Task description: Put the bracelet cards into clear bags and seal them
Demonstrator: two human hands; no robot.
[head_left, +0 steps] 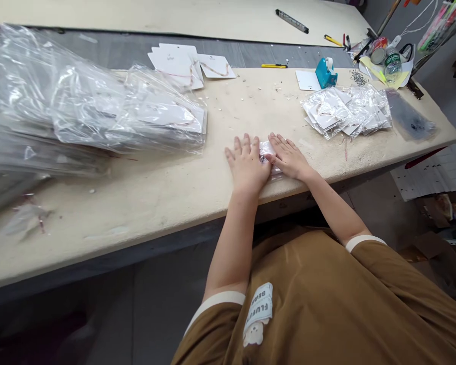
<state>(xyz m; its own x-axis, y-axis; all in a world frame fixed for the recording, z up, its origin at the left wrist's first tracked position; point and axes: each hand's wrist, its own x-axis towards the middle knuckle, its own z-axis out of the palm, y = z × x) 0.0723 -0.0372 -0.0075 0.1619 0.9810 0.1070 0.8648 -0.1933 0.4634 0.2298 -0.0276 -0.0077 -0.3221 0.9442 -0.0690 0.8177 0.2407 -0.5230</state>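
Both my hands press down near the table's front edge on a small clear plastic bag (pixel 266 147) with something white, probably a card, inside. My left hand (pixel 248 165) lies flat with fingers spread, covering the bag's left side. On the bag's right side rests my right hand (pixel 290 158), its fingers stretched out and its thumb reaching toward my left hand. Most of the bag is hidden under my palms. To the right lies a pile of bagged white cards (pixel 345 109), and beside it a stack of clear empty bags (pixel 410 115).
Large plastic-wrapped bundles of cards (pixel 129 109) fill the left side. Behind them lie loose white cards with bracelet-like strands (pixel 215 66). A teal tape dispenser (pixel 326 74), yellow cutter (pixel 274 66), black marker (pixel 292 21) and plastic bottle (pixel 392 66) stand or lie farther back.
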